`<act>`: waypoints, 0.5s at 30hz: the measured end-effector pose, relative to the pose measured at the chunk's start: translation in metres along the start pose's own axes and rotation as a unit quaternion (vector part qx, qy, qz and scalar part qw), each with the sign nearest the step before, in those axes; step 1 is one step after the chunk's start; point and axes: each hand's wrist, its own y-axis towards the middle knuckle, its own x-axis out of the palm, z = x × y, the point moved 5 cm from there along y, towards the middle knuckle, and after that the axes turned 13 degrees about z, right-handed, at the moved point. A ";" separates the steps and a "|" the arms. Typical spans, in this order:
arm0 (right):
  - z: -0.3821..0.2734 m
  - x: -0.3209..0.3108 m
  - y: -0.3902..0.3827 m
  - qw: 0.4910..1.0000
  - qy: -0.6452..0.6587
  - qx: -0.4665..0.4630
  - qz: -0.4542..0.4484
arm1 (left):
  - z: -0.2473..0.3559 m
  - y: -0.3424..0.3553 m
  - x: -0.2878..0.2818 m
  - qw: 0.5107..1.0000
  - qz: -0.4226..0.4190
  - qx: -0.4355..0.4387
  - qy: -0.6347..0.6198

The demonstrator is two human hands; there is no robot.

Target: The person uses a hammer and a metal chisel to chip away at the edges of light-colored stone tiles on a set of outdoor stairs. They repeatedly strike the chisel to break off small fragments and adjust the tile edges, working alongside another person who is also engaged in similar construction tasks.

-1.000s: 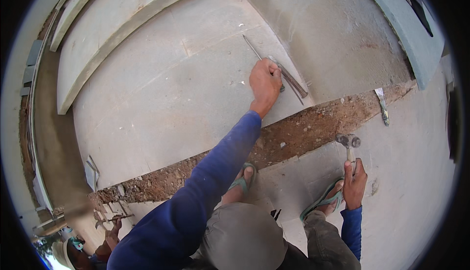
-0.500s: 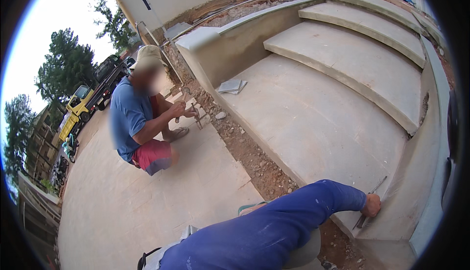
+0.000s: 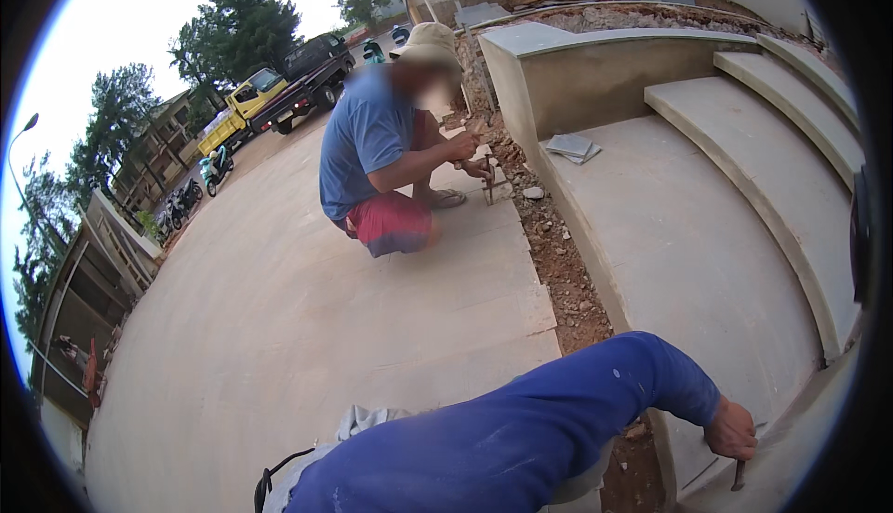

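Only the head view here, so here's what it shows. Lower right of the frame, one of the wearer's hands (image 3: 730,431) is clenched around a thin dark metal tool (image 3: 739,476), looks like a chisel, that pokes down out of the fist with its tip at the seam where the pale concrete step (image 3: 707,262) meets the next surface. Honestly can't tell if it's the left or the right one from this angle; the other hand isn't in the frame at all. The arm wearing a blue sleeve (image 3: 521,429) comes in from the bottom centre and stretches out to the right, elbow a bit bent, wrist dropped down toward the step, sleeve ending just short of the wrist. It crosses over a strip of reddish rubble and dirt (image 3: 567,280) that runs between the step and the flat concrete paving (image 3: 307,327). Upper middle of the frame, well apart from that arm, another person (image 3: 391,155) in a blue shirt, red shorts and a tan hat squats on the paving beside the same rubble strip, both hands together on a small tool (image 3: 487,178) at the edge. A couple of grey tiles (image 3: 571,146) lie on the step near them. Upper left has trees, a yellow truck (image 3: 244,104) and a dark truck (image 3: 316,65).
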 end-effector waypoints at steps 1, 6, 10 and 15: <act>-0.005 0.005 0.005 1.000 0.001 -0.021 -0.014 | -0.003 -0.004 -0.014 1.000 0.010 -0.020 0.009; -0.017 0.024 0.029 0.994 0.001 -0.103 -0.044 | -0.020 -0.019 -0.091 0.993 -0.033 -0.099 0.052; -0.029 0.039 0.042 0.984 0.011 -0.163 -0.073 | -0.027 -0.037 -0.159 0.972 -0.128 -0.165 0.110; -0.038 0.052 0.050 0.973 0.022 -0.207 -0.102 | -0.053 -0.030 -0.233 0.926 -0.184 -0.268 0.192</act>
